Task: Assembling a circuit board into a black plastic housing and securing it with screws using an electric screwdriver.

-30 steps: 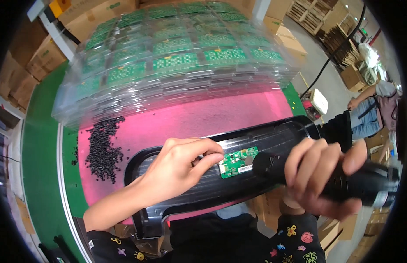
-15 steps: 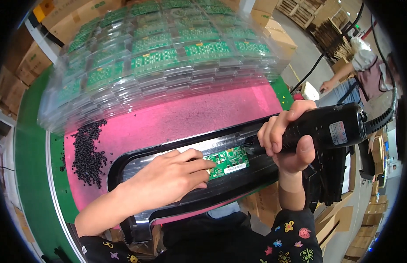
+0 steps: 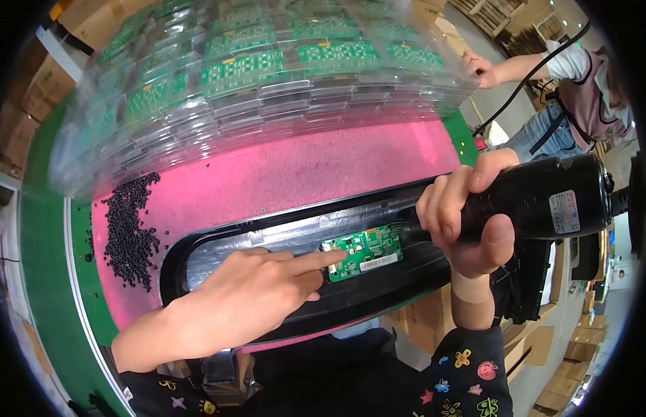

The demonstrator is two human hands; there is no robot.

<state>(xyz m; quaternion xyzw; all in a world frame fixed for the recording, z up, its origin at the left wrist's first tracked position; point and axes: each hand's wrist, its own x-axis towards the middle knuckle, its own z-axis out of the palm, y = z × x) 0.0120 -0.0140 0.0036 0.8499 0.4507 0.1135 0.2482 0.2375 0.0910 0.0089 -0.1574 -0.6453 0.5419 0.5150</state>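
Observation:
A green circuit board (image 3: 364, 253) with a white label strip lies inside a long black plastic housing (image 3: 218, 232). My left hand (image 3: 257, 293) rests over the housing; its index finger stretches out to touch the board's left end, while the other fingers curl loosely with nothing in them. My right hand (image 3: 469, 215) is wrapped round a thick black power screwdriver (image 3: 528, 198), held nearly level. Its dark tip end reaches the board's right end, where the exact contact is hard to make out.
Clear plastic trays (image 3: 267, 97) of green boards are stacked behind the pink mat (image 3: 288, 167). Small black screws (image 3: 128, 236) lie heaped at the left. A co-worker's hand (image 3: 479, 69) touches the stack's right side. Cardboard boxes (image 3: 423, 316) stand below the table's right edge.
My left hand has drawn back slightly, leaving the index finger on the board and uncovering its left end. The screwdriver has shifted slightly right. The co-worker's hand has come up to the trays.

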